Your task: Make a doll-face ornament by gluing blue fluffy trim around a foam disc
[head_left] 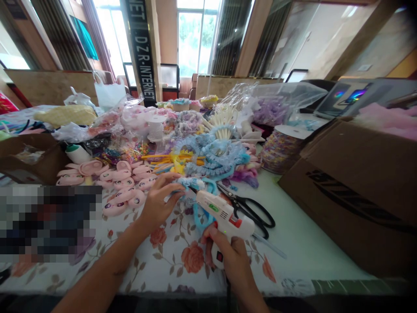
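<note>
My right hand [224,250] is wrapped round the grip of a white glue gun [224,213], its dark nozzle pointing up and left. The nozzle tip meets a small piece of light blue lace trim [192,182], which my left hand [164,198] pinches between thumb and fingers. From that piece a fluffy blue strand [201,219] loops down onto the flowered cloth. A clear glue stick [270,244] sticks out of the gun's back end. Black-handled scissors [256,211] lie just behind and to the right of the gun.
Pink doll heads [120,180] lie beyond my left forearm. Blue lace [218,154], orange sticks [159,158] and plastic bags fill the middle. A ribbon spool [282,150] and a large brown cardboard box [352,191] stand at right, a smaller open box [35,152] at left.
</note>
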`<state>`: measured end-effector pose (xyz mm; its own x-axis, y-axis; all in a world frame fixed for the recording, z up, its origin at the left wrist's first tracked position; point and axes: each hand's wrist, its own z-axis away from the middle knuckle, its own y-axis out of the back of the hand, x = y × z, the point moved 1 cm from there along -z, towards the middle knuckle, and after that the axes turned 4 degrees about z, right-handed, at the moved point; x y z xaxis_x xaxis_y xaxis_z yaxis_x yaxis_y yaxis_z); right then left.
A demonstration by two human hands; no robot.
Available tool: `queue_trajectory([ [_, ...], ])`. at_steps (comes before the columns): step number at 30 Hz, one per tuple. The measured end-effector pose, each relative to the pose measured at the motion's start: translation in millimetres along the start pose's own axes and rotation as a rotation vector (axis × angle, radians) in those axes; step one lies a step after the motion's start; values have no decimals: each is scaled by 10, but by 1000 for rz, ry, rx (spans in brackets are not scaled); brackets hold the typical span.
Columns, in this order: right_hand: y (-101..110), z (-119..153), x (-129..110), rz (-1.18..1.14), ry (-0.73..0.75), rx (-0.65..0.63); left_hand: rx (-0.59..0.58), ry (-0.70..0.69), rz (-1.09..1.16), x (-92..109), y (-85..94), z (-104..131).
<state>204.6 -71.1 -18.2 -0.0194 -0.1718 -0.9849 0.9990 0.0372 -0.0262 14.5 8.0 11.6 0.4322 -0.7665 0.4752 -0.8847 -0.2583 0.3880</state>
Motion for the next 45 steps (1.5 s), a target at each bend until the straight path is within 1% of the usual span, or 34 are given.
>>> queue_trajectory([
  [6, 14, 1, 25, 24, -3, -7, 6, 5, -4, -6, 1, 0],
  [11, 4, 17, -14, 9, -12, -11, 4, 7, -14, -13, 0, 3],
  [16, -11, 26, -42, 0, 11, -26, -1, 3, -5, -27, -4, 9],
  [26, 13, 7, 49, -2, 6, 3, -1, -5, -15, -21, 3, 2],
  [30, 7, 14, 26, 8, -2, 8, 1, -2, -10, -23, 0, 6],
  [37, -5, 14, 9, 7, 35, 34, 16, 13, -2, -25, -2, 8],
  [42, -29, 44, -4, -51, 43, 63, 33, 29, -8, -21, 0, 6],
  [45, 21, 92, -58, -79, 63, 77, 52, 41, 1, -17, 2, 2],
])
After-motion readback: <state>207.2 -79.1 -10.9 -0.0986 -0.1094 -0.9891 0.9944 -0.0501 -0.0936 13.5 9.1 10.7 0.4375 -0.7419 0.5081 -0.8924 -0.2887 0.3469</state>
